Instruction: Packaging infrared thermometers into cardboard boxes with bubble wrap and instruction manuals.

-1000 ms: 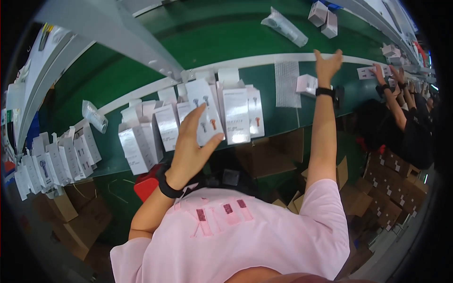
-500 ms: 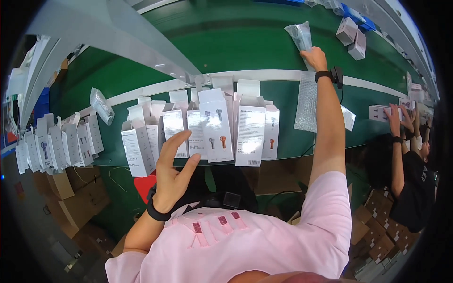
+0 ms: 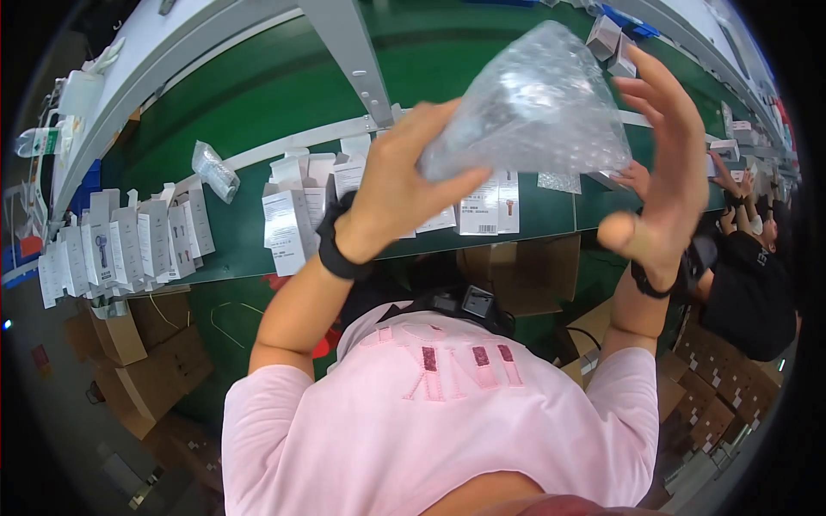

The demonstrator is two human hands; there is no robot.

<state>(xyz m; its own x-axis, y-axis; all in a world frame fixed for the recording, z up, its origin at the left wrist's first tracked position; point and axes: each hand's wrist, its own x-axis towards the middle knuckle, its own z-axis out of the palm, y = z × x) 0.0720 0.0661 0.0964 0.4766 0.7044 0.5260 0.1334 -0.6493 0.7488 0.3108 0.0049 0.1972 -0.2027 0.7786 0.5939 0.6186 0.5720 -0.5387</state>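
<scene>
Bubble-wrap bag [image 3: 551,103]: in the head view, it is no longer lying far off under the right hand; now it is hanging raised and nearer, spreading out above the bench [image 3: 549,215].
Left hand [image 3: 400,176]: is grasping the bag's left corner, its thumb pressing on the near side.
Right hand [image 3: 667,159]: is staying released, fingers spreading, just beside the bag's right edge; whether it is touching, I cannot tell.
White boxes [image 3: 286,225]: are standing in a row beyond the left forearm, the bag partly covering them.
Bag's edges: looking thin and slack, they are probably needing a firm left pinch and a light right touch, without tugging.
</scene>
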